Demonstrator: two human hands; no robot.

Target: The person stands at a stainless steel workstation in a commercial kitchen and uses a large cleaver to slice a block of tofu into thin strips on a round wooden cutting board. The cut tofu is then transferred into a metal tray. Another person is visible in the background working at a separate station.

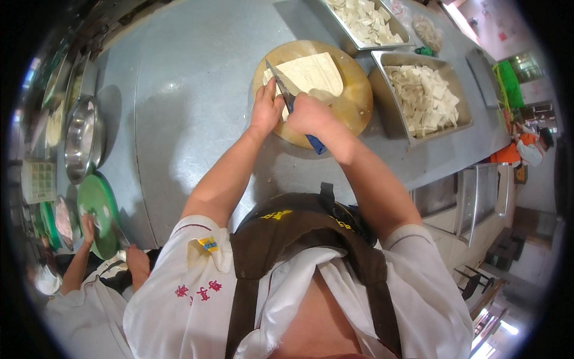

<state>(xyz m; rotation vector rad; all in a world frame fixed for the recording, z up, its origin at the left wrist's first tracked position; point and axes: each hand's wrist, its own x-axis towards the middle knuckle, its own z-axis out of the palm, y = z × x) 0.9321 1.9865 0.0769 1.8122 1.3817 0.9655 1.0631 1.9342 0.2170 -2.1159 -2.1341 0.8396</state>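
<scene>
A round wooden cutting board (pixel 356 113) lies on the metal table. On it rests a stack of pale tofu sheets (pixel 317 72) with a rounded right edge. My right hand (pixel 311 113) is closed round the handle of a knife (pixel 278 79), whose blade lies across the left part of the sheets. A dark blue piece (pixel 315 144) sticks out below this hand, apparently the handle's end. My left hand (pixel 266 107) holds the left edge of the sheets, fingers close beside the blade. Its fingertips are partly hidden.
Right of the board stands a deep metal pan (pixel 412 139) of cut pale pieces; a second metal pan (pixel 382 45) of them is behind it. At the left are a steel bowl (pixel 84 140) and a green cutting board (pixel 103 197), where a co-worker's hands (pixel 137 263) work with a knife.
</scene>
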